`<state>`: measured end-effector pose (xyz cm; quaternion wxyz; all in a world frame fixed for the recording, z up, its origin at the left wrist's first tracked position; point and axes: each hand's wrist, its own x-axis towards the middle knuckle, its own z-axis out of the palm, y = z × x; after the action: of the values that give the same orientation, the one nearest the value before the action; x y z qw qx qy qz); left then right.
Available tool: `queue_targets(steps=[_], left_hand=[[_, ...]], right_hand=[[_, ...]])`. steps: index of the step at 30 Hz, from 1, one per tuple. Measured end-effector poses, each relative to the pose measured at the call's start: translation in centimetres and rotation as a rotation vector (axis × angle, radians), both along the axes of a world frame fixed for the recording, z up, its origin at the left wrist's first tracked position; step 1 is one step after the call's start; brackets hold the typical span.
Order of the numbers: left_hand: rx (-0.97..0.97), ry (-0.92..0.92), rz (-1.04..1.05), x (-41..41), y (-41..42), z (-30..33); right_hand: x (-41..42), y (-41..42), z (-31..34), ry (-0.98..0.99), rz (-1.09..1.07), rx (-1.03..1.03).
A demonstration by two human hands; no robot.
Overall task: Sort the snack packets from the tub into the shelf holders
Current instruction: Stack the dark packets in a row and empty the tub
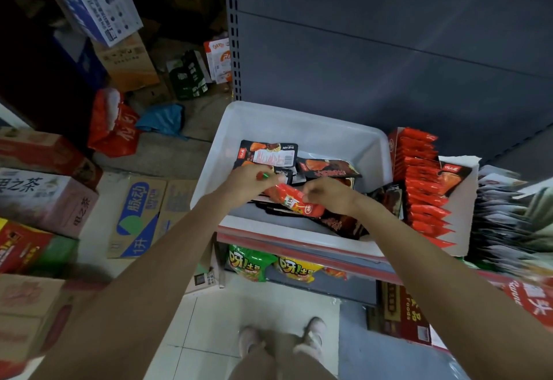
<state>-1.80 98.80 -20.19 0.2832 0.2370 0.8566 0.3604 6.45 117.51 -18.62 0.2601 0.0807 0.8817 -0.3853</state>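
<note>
**Both hands on a red packet, pick under way**

Here we are over the white tub [299, 128], which sits on the shelf [299, 255] with dark packets [327, 168] piled loose inside it. Both hands are in there together. The left hand [250, 179] has its fingers curled around one end of a red packet [294, 200], and the right hand [327, 195] pinches the other end, so the packet hangs between them just above the pile. Something small and red-green shows at the left fingertips; too blurred to name.

This looks like the picking step: one packet chosen, held clear of the rest, not yet delivered. Just right of the tub stands a holder [398, 152] packed with a row of red packets [425, 182], and that looks like the matching home. Beyond it another holder [460, 197] shows a dark packet at its front.

The next move calls for carrying the packet right over the tub's rim and slotting it upright into that tight red row, likely by one hand alone.
</note>
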Motion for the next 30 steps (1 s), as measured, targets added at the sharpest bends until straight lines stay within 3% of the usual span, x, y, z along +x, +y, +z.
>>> queue_targets(steps=[4, 7, 10, 17, 21, 24, 30], left_hand=[[0.202, 0.052, 0.113, 0.4, 0.4, 1.3], [0.262, 0.069, 0.270, 0.3, 1.7, 1.8], [0.334, 0.045, 0.356, 0.7, 3.7, 2.7], [0.376, -0.037, 0.235, 2.5, 11.9, 4.2], [0.205, 0.123, 0.134, 3.1, 17.8, 4.7], [0.101, 0.128, 0.029, 3.5, 21.5, 5.4], [0.024, 0.196, -0.100, 3.8, 25.1, 5.7]], right_hand=[[1.2, 0.5, 2.4, -0.021, -0.307, -0.243], [1.9, 1.5, 4.0, 0.103, -0.541, -0.438], [2.9, 3.0, 5.0, 0.205, -0.614, -0.497], [4.9, 9.0, 7.5, 0.596, -0.837, -0.436], [6.2, 14.5, 9.7, 0.757, -0.898, -0.264], [6.7, 18.2, 10.9, 0.906, -0.923, -0.108], [6.2, 21.6, 11.2, 0.896, -0.738, 0.130]])
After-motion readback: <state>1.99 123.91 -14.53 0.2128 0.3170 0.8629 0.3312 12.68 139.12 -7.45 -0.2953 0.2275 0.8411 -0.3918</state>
